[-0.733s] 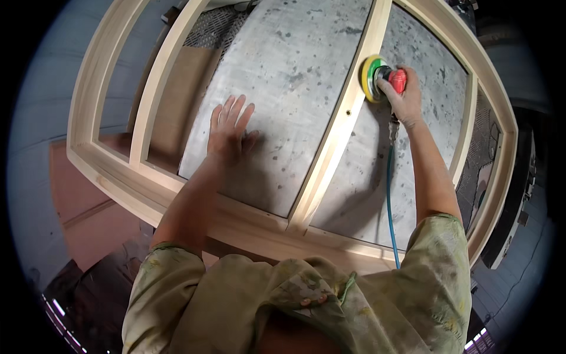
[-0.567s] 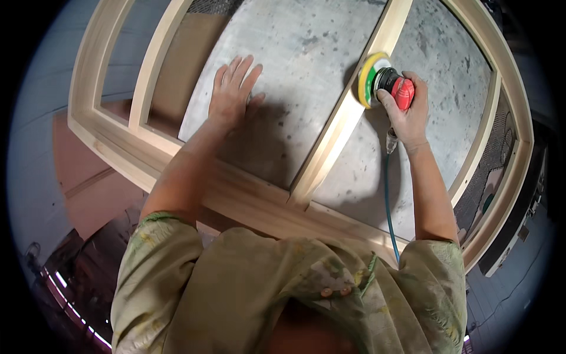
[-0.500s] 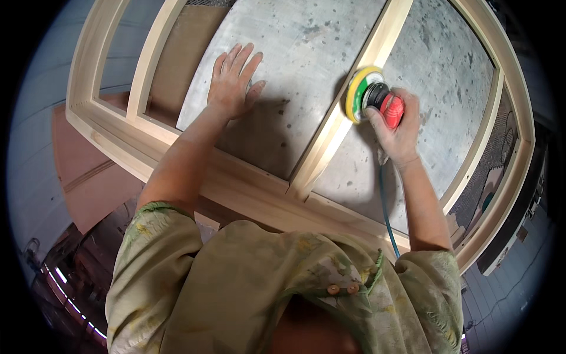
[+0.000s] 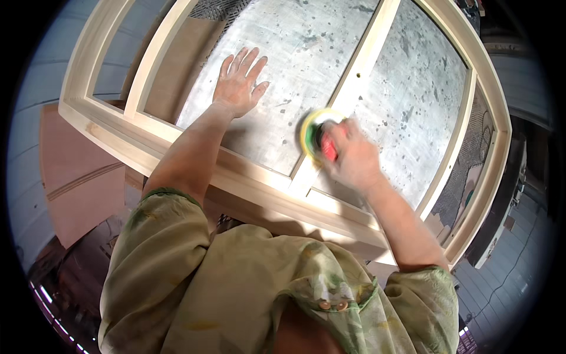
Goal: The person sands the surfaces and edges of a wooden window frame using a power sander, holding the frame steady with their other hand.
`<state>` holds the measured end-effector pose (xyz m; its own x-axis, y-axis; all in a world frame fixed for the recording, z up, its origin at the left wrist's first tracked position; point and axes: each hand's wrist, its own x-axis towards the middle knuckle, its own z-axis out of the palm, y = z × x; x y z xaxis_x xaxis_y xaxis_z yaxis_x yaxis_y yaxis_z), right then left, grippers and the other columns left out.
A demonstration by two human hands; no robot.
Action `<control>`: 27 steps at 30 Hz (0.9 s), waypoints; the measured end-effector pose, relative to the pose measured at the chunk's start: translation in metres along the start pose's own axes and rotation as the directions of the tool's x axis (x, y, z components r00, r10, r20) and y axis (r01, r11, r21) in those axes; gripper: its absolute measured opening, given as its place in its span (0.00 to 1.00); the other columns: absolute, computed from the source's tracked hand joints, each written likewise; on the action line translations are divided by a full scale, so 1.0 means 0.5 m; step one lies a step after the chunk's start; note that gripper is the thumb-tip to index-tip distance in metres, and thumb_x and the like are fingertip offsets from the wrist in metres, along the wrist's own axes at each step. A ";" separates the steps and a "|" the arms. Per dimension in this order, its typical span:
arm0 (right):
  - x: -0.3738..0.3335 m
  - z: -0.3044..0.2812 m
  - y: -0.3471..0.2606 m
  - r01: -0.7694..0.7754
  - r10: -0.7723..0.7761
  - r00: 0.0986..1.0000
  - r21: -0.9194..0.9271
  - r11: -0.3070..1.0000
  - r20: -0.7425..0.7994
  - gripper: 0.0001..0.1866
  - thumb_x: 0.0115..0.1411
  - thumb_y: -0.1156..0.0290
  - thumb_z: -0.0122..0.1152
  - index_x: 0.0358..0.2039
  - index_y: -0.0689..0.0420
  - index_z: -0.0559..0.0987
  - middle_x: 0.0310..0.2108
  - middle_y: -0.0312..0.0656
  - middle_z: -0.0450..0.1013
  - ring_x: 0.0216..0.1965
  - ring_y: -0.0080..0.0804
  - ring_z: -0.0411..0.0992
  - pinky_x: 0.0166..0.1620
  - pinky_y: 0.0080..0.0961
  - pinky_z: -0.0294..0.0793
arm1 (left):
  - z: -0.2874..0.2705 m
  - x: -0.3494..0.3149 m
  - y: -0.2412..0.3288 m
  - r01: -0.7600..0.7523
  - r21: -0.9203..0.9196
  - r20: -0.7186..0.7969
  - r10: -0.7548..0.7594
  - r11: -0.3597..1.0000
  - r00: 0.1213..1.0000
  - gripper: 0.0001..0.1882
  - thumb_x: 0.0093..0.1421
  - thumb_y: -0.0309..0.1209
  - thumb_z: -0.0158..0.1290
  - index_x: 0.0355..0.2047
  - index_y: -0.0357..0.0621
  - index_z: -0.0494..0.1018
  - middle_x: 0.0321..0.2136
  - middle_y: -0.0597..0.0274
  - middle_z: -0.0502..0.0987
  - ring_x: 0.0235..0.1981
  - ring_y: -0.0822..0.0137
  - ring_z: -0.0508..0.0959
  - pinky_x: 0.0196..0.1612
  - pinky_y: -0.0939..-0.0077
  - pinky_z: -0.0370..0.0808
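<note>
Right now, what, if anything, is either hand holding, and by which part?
The right hand grips the round, yellow-rimmed disc sander by its red housing; the open left hand holds nothing.

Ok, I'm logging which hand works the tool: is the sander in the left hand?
No, the right hand grips the sander, while the left hand is spread open with no tool.

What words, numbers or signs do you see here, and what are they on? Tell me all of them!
None that I can read.
Sander in the right hand: too blurred to tell if it has any writing.
Wooden frame: no writing to be seen.
Grey sheet: just dark spots, not letters.
Shirt: coloured patches and buttons, no words I can see.
</note>
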<state>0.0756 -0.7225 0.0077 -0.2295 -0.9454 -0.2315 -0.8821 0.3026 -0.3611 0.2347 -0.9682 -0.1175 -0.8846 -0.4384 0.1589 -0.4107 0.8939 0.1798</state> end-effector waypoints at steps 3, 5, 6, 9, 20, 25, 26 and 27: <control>0.098 -0.081 0.057 -0.091 0.089 0.987 -0.009 0.996 -0.138 0.32 0.48 0.55 0.69 0.52 0.49 0.70 0.46 0.50 0.67 0.41 0.50 0.74 0.42 0.41 0.77 | -0.005 0.001 -0.001 -0.011 -0.009 -0.006 0.010 1.000 1.000 0.29 0.64 0.44 0.47 0.63 0.48 0.60 0.66 0.55 0.54 0.68 0.54 0.51 0.67 0.52 0.46; 0.120 -0.128 0.083 -0.163 0.139 0.968 -0.103 0.981 -0.210 0.32 0.47 0.56 0.70 0.52 0.51 0.70 0.46 0.51 0.68 0.42 0.51 0.73 0.45 0.39 0.75 | 0.002 0.022 0.021 -0.057 -0.019 -0.006 0.057 0.998 0.998 0.29 0.63 0.43 0.47 0.63 0.48 0.60 0.66 0.54 0.55 0.68 0.53 0.51 0.67 0.52 0.46; 0.116 -0.125 0.086 -0.203 0.173 0.957 -0.110 0.973 -0.233 0.33 0.47 0.57 0.71 0.52 0.53 0.71 0.46 0.52 0.68 0.42 0.51 0.73 0.46 0.39 0.75 | 0.003 0.017 0.024 -0.053 -0.013 0.015 0.053 0.999 0.998 0.30 0.63 0.43 0.47 0.63 0.48 0.59 0.66 0.54 0.55 0.68 0.53 0.51 0.67 0.52 0.46; 0.080 -0.035 0.078 -0.269 0.235 0.929 -0.087 0.959 -0.286 0.30 0.48 0.56 0.68 0.51 0.52 0.71 0.48 0.52 0.68 0.47 0.50 0.71 0.50 0.38 0.72 | 0.009 0.016 0.011 -0.029 0.061 0.062 0.025 0.998 0.998 0.31 0.65 0.46 0.43 0.66 0.51 0.55 0.68 0.59 0.50 0.69 0.57 0.47 0.69 0.55 0.42; -0.355 -0.069 0.251 -0.533 0.540 0.842 -0.163 0.830 -0.008 0.30 0.50 0.66 0.64 0.55 0.42 0.67 0.48 0.47 0.67 0.42 0.49 0.74 0.39 0.40 0.78 | -0.016 0.080 0.107 0.254 0.086 0.327 -0.268 0.963 0.906 0.37 0.64 0.52 0.43 0.67 0.45 0.52 0.69 0.47 0.46 0.69 0.49 0.48 0.68 0.53 0.41; -0.478 -0.079 0.476 -0.410 0.391 0.910 -0.417 0.811 -0.134 0.25 0.51 0.69 0.61 0.51 0.41 0.70 0.47 0.43 0.68 0.37 0.49 0.76 0.34 0.36 0.78 | 0.011 0.081 0.408 0.223 -0.357 0.234 -0.144 0.907 0.961 0.39 0.63 0.49 0.48 0.68 0.46 0.48 0.64 0.30 0.50 0.64 0.36 0.55 0.63 0.44 0.53; -0.434 -0.118 0.498 -0.441 0.460 0.888 -0.333 0.834 -0.022 0.22 0.52 0.69 0.60 0.49 0.42 0.71 0.45 0.41 0.68 0.38 0.46 0.75 0.34 0.36 0.78 | 0.023 0.077 0.430 0.230 -0.216 0.152 -0.199 0.949 0.968 0.39 0.62 0.46 0.50 0.68 0.47 0.47 0.63 0.29 0.51 0.63 0.35 0.56 0.61 0.44 0.56; -0.428 -0.097 0.574 -0.399 0.361 0.917 -0.329 0.856 -0.172 0.18 0.53 0.68 0.59 0.45 0.45 0.72 0.44 0.41 0.69 0.38 0.44 0.76 0.35 0.36 0.78 | 0.035 0.081 0.456 0.226 -0.086 0.063 -0.221 0.970 0.973 0.39 0.62 0.42 0.52 0.68 0.49 0.47 0.62 0.29 0.52 0.61 0.34 0.58 0.60 0.45 0.59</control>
<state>-0.1485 -0.4394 -0.0027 -0.5994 -0.7783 -0.1871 -0.7990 0.5959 0.0807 0.1013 -0.7803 -0.0868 -0.7841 -0.6183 0.0533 -0.5794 0.7601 0.2941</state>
